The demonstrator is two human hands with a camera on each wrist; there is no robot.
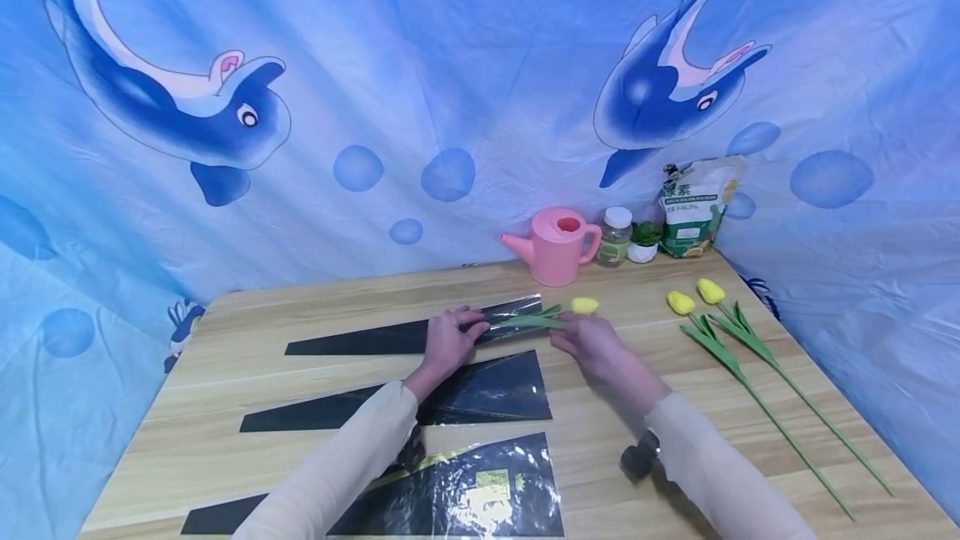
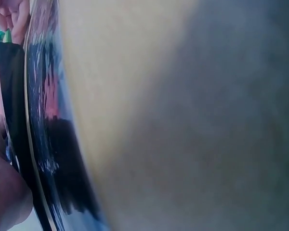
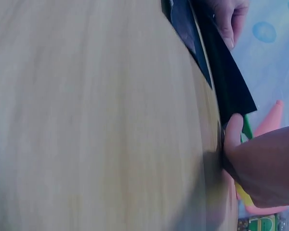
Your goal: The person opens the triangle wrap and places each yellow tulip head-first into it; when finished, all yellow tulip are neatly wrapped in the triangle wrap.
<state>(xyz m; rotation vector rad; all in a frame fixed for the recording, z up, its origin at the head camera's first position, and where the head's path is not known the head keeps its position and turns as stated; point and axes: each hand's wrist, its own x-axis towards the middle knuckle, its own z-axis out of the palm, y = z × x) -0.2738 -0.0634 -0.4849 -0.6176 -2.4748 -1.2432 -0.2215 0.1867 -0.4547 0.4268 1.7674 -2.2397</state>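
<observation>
A yellow artificial tulip (image 1: 584, 306) lies at the wide mouth of the farthest black tapered flower sleeve (image 1: 360, 338), its green leaves over the clear film. My right hand (image 1: 592, 346) holds the tulip just below its bloom. With thumb and fingers, my left hand (image 1: 450, 336) pinches the sleeve near that mouth. In the right wrist view, the right thumb (image 3: 234, 130) lies by the end of the dark sleeve (image 3: 226, 72). The lower stem is hidden. Nearer me lie a second sleeve (image 1: 487, 390) and a third sleeve (image 1: 450, 498), both flat on the table.
Two more yellow tulips, one tulip (image 1: 681, 302) beside another tulip (image 1: 711, 291), lie on the right of the wooden table (image 1: 615, 515). Along the back stand a pink watering can (image 1: 553, 252), a lidded jar (image 1: 615, 240), a small potted plant (image 1: 642, 244) and a bag (image 1: 693, 211).
</observation>
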